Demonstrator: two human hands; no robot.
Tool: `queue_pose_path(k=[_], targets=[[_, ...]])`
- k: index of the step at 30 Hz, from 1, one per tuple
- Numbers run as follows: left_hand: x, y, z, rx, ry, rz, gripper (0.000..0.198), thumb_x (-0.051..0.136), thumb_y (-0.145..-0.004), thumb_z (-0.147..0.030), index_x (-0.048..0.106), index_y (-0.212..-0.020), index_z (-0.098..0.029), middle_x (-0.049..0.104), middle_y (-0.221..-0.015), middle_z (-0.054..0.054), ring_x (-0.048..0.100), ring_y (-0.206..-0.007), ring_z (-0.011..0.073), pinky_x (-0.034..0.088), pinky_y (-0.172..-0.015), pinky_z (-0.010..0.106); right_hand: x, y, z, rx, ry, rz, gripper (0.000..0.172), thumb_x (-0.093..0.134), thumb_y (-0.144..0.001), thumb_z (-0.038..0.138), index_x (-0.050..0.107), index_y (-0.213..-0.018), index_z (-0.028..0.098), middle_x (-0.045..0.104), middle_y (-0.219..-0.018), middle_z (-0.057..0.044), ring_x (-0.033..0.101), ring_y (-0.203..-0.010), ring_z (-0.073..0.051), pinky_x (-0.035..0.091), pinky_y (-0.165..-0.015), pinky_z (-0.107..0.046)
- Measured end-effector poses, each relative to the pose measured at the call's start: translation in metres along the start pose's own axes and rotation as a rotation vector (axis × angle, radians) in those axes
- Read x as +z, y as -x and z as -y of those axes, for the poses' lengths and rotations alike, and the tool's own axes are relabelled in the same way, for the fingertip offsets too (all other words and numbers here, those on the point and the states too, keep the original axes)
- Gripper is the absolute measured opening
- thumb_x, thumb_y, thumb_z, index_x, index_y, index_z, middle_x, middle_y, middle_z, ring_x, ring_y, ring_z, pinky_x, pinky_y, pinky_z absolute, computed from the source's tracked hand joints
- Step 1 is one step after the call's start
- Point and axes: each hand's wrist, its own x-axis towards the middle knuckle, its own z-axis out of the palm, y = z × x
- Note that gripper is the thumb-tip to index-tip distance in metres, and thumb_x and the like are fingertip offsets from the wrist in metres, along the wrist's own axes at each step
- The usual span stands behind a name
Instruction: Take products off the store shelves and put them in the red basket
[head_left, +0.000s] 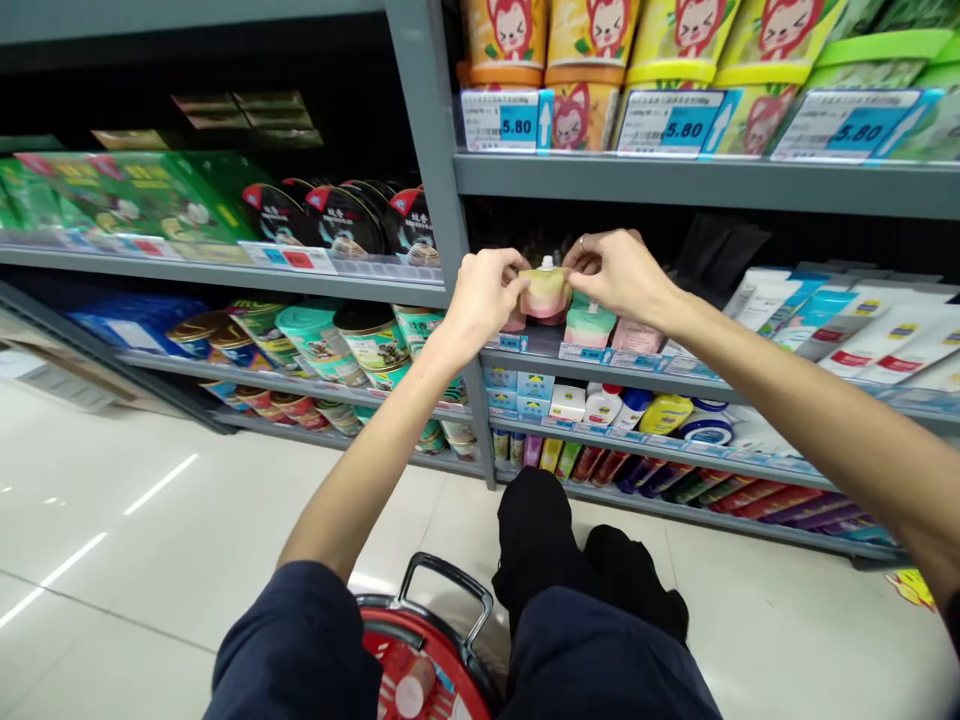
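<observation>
Between both hands, at the front of a middle shelf, is a small yellow-and-pink spout pouch [545, 295] with a white cap on top. My left hand [489, 290] pinches its left upper corner between thumb and fingers. On the other side my right hand [616, 275], with a ring on one finger, pinches the right upper corner. Just right of it on the shelf stand a green-and-pink pouch [589, 325] and a pink pouch [637, 337]. Part of another pink pouch shows behind the left side of the held one.
A red shopping basket [450, 660] with a black handle stands on the floor by my legs. White tubes [892, 335] lie to the right on the same shelf. A grey upright post [435, 130] divides the shelving; tins [319, 340] fill the left side.
</observation>
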Motion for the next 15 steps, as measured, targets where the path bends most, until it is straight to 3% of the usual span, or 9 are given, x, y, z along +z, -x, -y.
queue_pose_path(k=[9,15], targets=[[0.012,-0.014,0.022,-0.020,0.021,-0.019,0.010,0.074,-0.080,-0.030,0.072,-0.081,-0.020,0.069,-0.084,0.008,0.065,-0.110,0.0281,0.049,-0.106,0.040,0.007,-0.002,-0.013,0.067,-0.088,0.034,0.015,0.086,-0.073,0.026,0.071,-0.072,0.025,0.073,-0.072,-0.005,0.071,-0.087,-0.029,0.060,-0.082,-0.041],[0.015,-0.024,0.021,-0.058,0.074,0.017,0.009,0.078,-0.079,-0.026,0.070,-0.077,-0.025,0.066,-0.081,0.005,0.053,-0.114,0.0266,0.039,-0.118,0.047,0.012,0.000,-0.023,0.062,-0.019,0.038,0.017,0.085,-0.075,0.037,0.071,-0.075,0.027,0.077,-0.079,-0.005,0.071,-0.091,-0.028,0.060,-0.081,-0.039]])
